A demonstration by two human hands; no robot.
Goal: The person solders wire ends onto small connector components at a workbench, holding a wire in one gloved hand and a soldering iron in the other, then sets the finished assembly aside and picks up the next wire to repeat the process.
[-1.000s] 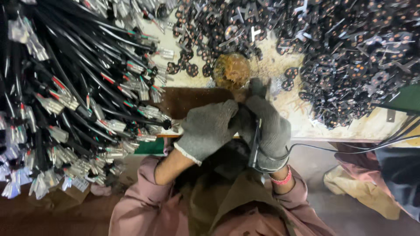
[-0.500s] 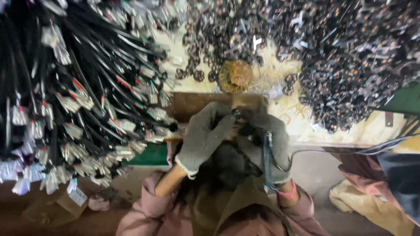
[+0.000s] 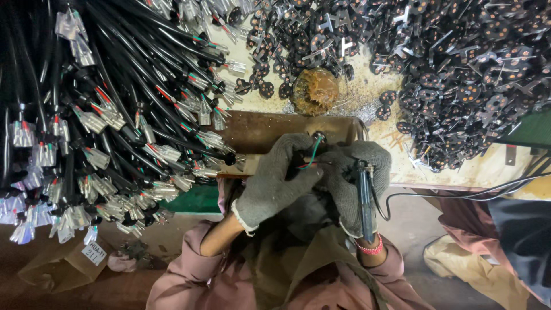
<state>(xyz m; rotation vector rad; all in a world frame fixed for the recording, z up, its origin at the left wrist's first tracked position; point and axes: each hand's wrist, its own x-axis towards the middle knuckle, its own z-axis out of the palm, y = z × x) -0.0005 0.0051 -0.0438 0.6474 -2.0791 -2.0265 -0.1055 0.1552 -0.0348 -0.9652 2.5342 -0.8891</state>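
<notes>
Wire ends (image 3: 313,156), one green and one red, poke out between the two gloved hands just in front of the brown box (image 3: 270,131) on the tabletop (image 3: 459,172). They look thin, light and limp, likely to bend at the slightest push, so the sound place to hold them is judged to be close behind the stripped tips, where the insulation gives some stiffness; the grey knit gloves should grip the sleeve well but dull the feel of such fine strands. The small dark round part (image 3: 319,138) at the box's near edge looks rigid and light.

The left hand (image 3: 275,183) has its fingers (image 3: 301,172) closed narrowly, pinching the wires from the side nearer the cable heap. The right hand (image 3: 356,178) curls around the handle of a soldering iron (image 3: 365,198), fingers wrapped tight, the tool running back along the palm toward the wrist with its cord (image 3: 459,195) trailing off away from the box. Whether the right fingertips also touch the wires cannot be told.

Beyond the box sits a lump of amber rosin (image 3: 314,92). A heap of black cables with metal terminals (image 3: 103,115) lies to one side of the box, a pile of small dark plug parts (image 3: 459,69) to the other.
</notes>
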